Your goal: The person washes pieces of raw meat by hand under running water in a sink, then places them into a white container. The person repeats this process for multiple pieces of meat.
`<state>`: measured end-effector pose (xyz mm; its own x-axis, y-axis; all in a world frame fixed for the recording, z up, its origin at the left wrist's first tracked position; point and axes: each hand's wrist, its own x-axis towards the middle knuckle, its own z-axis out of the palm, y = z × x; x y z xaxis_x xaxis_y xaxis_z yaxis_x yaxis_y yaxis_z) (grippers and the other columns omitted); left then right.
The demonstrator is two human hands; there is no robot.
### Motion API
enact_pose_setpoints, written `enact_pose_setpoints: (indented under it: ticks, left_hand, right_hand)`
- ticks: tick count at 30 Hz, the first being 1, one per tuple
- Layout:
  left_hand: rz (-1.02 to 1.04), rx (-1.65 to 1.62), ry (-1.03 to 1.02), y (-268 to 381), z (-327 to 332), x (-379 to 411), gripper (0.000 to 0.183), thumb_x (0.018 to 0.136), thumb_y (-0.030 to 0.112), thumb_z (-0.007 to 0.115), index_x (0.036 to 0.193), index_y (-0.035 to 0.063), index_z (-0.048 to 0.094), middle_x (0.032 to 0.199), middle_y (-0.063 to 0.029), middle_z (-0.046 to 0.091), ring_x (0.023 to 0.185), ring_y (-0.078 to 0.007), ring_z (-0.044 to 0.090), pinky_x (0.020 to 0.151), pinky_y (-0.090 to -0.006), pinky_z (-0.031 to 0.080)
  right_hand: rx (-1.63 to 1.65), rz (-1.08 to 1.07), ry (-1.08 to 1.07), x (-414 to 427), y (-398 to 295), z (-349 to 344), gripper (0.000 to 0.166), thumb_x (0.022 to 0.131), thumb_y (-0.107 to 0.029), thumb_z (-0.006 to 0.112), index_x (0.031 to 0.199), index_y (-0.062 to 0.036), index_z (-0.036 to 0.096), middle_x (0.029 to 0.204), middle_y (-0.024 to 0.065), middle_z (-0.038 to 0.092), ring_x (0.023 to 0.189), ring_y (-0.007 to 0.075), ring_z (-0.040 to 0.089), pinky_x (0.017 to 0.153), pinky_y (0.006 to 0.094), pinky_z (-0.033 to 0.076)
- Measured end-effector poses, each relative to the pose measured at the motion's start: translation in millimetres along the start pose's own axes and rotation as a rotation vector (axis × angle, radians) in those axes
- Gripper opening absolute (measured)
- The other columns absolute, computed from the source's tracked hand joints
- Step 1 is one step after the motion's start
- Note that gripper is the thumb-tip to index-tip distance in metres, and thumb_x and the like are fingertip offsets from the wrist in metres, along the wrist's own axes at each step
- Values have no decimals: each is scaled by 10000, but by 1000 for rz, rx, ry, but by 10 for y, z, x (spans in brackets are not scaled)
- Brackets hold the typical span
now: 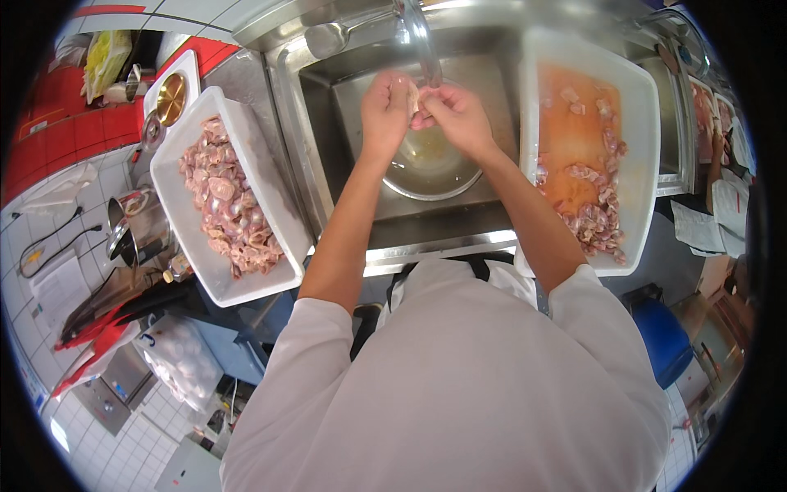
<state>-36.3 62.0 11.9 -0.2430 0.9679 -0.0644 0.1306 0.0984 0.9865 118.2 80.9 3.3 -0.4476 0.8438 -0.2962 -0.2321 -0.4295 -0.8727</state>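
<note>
Both my hands are raised over a stainless steel sink point(344, 154), close under the metal faucet point(424, 43). Between them is a piece of raw meat point(414, 104), perhaps a gizzard, mostly covered by my fingers. My left hand point(386, 114) grips its left side, and my right hand point(455, 117) pinches it from the right. Below them a round metal bowl point(433, 195) holding liquid sits in the sink. On the left stands a white plastic tub point(295, 209) with a heap of raw gizzards point(224, 197). The right-hand white tub point(642, 160) contains reddish liquid and more meat pieces point(593, 224).
A metal ladle point(326, 40) lies at the sink's back rim. Beyond the left tub are a gold-coloured round dish point(171, 98) and metal pots point(138, 224). A blue plastic container point(661, 338) is behind on the right. At far right, another person's arm point(714, 166) shows near trays.
</note>
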Motion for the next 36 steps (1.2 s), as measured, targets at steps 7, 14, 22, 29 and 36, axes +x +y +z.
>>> enact_pose_setpoints:
  ticks: [7, 14, 22, 29, 36]
  left_hand:
    - [36, 109, -24, 139, -22, -29, 175, 1060, 132, 551, 1007, 4, 658, 839, -24, 670, 764, -78, 571, 706, -264, 492]
    - [113, 111, -16, -116, 46, 69, 189, 1048, 156, 564, 996, 2, 660, 802, -56, 668, 736, -102, 584, 697, -293, 499]
    - [-102, -50, -130, -385, 288, 145, 204, 1065, 173, 548, 948, 24, 625, 783, -33, 651, 650, -96, 606, 530, -299, 484]
    - [-659, 15, -112, -1965, 226, 82, 114, 973, 114, 634, 975, 15, 689, 813, -93, 701, 661, -196, 698, 561, -317, 562]
    - [-200, 1396, -332, -3619, 222, -610, 307, 775, 218, 814, 1019, 34, 784, 906, -161, 775, 809, -271, 767, 694, -468, 625]
  right_hand:
    - [-86, -56, 73, 17, -69, 104, 177, 1011, -122, 668, 993, 52, 688, 876, 105, 720, 782, 172, 740, 740, 308, 634]
    - [12, 11, 51, 70, -1, -27, 193, 1042, -132, 608, 981, 37, 678, 880, 96, 716, 755, 172, 724, 715, 306, 623]
    - [154, 54, 218, 122, 232, -124, 241, 1054, -203, 550, 1020, 10, 658, 851, 86, 692, 712, 157, 692, 664, 309, 581]
    - [-297, 414, 335, 452, 1694, -691, 155, 978, -173, 640, 973, -25, 685, 783, 76, 681, 728, 187, 699, 609, 313, 576]
    - [-1060, 639, 292, 20, 2967, -1113, 228, 902, -164, 628, 1036, 9, 693, 879, 167, 737, 732, 276, 750, 616, 398, 633]
